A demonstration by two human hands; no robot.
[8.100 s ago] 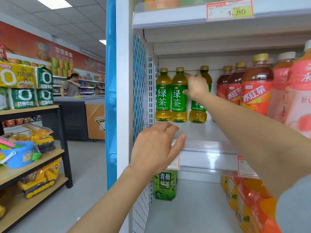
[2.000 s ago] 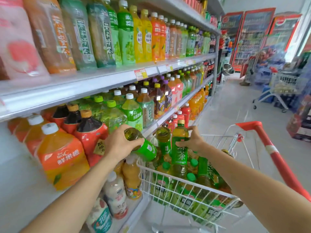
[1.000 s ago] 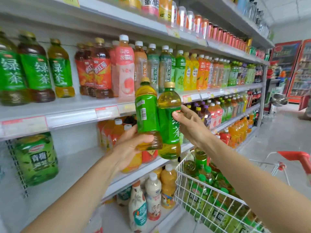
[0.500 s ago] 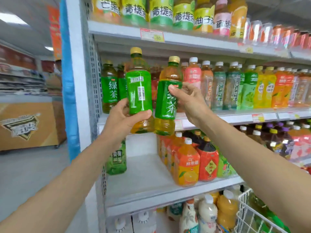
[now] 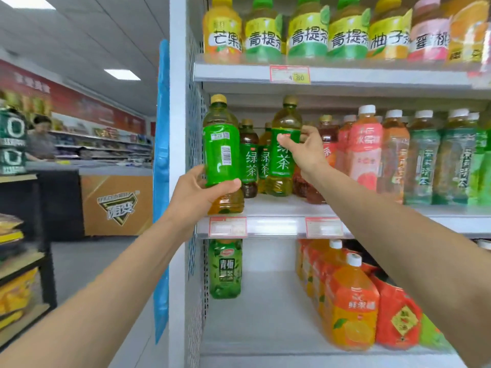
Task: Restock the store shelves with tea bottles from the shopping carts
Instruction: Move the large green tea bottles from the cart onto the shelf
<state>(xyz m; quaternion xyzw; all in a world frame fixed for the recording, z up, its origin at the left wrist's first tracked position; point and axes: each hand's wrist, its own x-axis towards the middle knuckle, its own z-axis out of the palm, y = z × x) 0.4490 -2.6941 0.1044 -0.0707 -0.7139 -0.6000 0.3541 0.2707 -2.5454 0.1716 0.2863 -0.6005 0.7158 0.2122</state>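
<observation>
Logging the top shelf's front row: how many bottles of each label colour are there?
Green-label plastic bottles: 3
Yellow-and-orange-label plastic bottle: 1
Yellow-label plastic bottle: 1
Pink-label plastic bottle: 1
Orange-label plastic bottle, near the frame edge: 1
Total: 7

left hand (image 5: pixel 198 191) holds one bottle (image 5: pixel 222 155) at the shelf (image 5: pixel 276 208) front, right hand (image 5: pixel 305 152) holds another bottle (image 5: pixel 283 152) further in, right of it.

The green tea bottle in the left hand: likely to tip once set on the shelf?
Probably somewhat: the green tea bottle is tall and narrow. It looks full, so likely weighty and steadier. The left hand grips low on its glossy label, which may be slippery.
</observation>
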